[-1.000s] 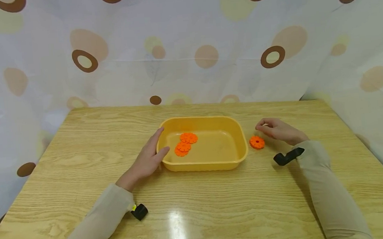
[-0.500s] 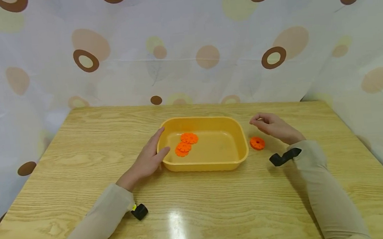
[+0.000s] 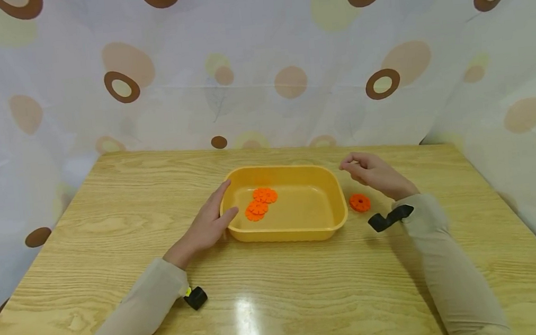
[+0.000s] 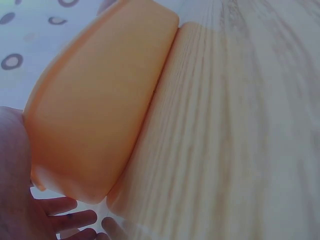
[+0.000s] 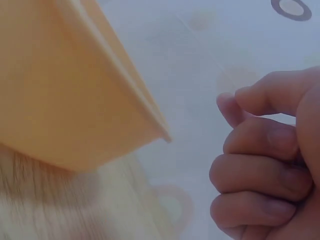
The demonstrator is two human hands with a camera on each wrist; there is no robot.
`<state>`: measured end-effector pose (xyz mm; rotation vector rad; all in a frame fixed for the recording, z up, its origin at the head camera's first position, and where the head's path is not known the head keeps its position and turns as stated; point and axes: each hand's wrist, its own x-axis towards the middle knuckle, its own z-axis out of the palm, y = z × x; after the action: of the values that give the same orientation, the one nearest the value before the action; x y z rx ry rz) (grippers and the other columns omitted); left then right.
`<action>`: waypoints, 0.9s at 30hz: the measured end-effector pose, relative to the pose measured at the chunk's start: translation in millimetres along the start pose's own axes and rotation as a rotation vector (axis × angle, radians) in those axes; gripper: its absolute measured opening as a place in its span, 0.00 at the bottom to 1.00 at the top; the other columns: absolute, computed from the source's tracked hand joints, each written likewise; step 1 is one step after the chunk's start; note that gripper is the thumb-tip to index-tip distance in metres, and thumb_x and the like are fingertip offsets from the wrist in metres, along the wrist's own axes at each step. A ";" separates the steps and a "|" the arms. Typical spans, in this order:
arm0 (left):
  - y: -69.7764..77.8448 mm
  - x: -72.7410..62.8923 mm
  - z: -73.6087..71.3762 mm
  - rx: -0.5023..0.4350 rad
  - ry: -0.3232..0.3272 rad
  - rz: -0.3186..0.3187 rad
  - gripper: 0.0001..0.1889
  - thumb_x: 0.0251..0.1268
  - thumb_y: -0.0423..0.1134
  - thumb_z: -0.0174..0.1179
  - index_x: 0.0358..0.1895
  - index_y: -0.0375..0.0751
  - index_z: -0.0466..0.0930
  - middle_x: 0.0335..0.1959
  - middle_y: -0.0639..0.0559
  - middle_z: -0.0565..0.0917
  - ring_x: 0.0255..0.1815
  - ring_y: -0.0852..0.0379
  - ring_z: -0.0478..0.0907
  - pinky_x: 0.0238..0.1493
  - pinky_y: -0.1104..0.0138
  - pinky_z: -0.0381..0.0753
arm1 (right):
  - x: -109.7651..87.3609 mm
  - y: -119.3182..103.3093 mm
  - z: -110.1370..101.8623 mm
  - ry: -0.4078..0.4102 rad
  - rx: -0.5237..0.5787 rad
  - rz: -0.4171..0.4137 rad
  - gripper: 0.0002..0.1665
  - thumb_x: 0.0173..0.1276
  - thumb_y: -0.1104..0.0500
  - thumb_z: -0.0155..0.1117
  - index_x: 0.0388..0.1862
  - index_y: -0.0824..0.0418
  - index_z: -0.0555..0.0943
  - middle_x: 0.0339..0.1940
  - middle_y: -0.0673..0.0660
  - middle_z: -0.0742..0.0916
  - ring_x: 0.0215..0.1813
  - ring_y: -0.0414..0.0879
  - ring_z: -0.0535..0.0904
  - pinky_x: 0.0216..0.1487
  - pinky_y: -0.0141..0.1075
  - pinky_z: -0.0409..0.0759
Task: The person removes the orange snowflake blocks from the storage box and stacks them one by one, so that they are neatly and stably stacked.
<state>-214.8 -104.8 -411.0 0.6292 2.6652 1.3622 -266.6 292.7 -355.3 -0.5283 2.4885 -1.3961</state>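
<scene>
A yellow plastic basin [image 3: 302,234] stands on the wooden table. My left hand [image 3: 205,223] holds its left end, thumb and index fingertip over the rim, the other fingers at the outside wall. Inside, toward the left, lie several orange notched discs [image 3: 258,206], partly overlapping. Another orange disc, apparently stacked on one more [image 3: 360,202], rests on the table just right of the basin. My right hand [image 3: 377,174] hovers beyond those discs, near the basin's back right corner. Its thumb and index tips meet and the other fingers curl in; nothing shows between them in the right wrist view.
The wooden table [image 3: 307,291] extends around the basin on all sides. Behind it hangs a pale cloth [image 3: 257,46] with brown and beige spots. A black wrist camera [image 3: 390,218] sits at my right cuff, and another camera [image 3: 195,298] at my left.
My right hand has moved left and away from me, from beside the orange discs toward the basin's back right corner. My left hand, the basin and the discs stay in place.
</scene>
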 end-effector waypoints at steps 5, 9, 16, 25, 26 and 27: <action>1.4 2.0 -1.6 -0.001 0.005 -0.002 0.34 0.75 0.43 0.46 0.78 0.41 0.42 0.78 0.40 0.49 0.78 0.41 0.46 0.75 0.46 0.48 | 8.3 -9.1 7.8 0.007 0.020 -0.034 0.19 0.78 0.53 0.48 0.48 0.70 0.73 0.15 0.49 0.65 0.18 0.45 0.57 0.24 0.33 0.61; 2.0 2.1 -0.7 0.000 0.008 0.002 0.34 0.75 0.43 0.47 0.78 0.40 0.43 0.78 0.39 0.50 0.78 0.41 0.47 0.75 0.47 0.48 | 13.2 -14.1 13.4 0.000 0.017 -0.052 0.21 0.78 0.55 0.48 0.49 0.74 0.73 0.15 0.49 0.65 0.18 0.45 0.58 0.24 0.33 0.62; -0.6 -1.0 0.5 -0.010 0.011 -0.010 0.35 0.74 0.43 0.47 0.78 0.40 0.43 0.77 0.38 0.50 0.78 0.40 0.47 0.75 0.46 0.48 | 20.9 -26.3 22.1 -0.013 0.016 -0.048 0.22 0.78 0.53 0.46 0.51 0.72 0.73 0.16 0.50 0.64 0.18 0.45 0.57 0.27 0.33 0.62; -2.6 0.5 -0.2 -0.012 0.013 0.001 0.35 0.74 0.42 0.48 0.77 0.39 0.44 0.77 0.38 0.51 0.78 0.40 0.47 0.75 0.46 0.48 | 37.9 -44.4 31.2 -0.036 -0.005 -0.124 0.14 0.78 0.54 0.47 0.46 0.63 0.75 0.16 0.51 0.65 0.18 0.46 0.58 0.26 0.34 0.62; -2.7 0.6 -0.1 -0.016 0.011 -0.004 0.35 0.74 0.42 0.48 0.77 0.39 0.44 0.77 0.38 0.51 0.78 0.41 0.47 0.75 0.46 0.48 | 39.7 -46.5 31.9 -0.042 -0.005 -0.132 0.14 0.78 0.54 0.47 0.45 0.63 0.76 0.16 0.51 0.65 0.18 0.46 0.58 0.25 0.35 0.62; -2.9 0.6 -0.1 -0.014 0.010 -0.008 0.35 0.74 0.43 0.48 0.77 0.40 0.43 0.77 0.39 0.51 0.78 0.41 0.47 0.75 0.47 0.48 | 41.4 -48.6 32.6 -0.049 -0.007 -0.138 0.14 0.78 0.54 0.48 0.45 0.63 0.76 0.16 0.51 0.65 0.17 0.46 0.58 0.25 0.35 0.62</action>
<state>-216.3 -106.2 -413.1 0.6118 2.6602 1.3850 -282.5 226.9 -331.8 -0.7403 2.4600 -1.4051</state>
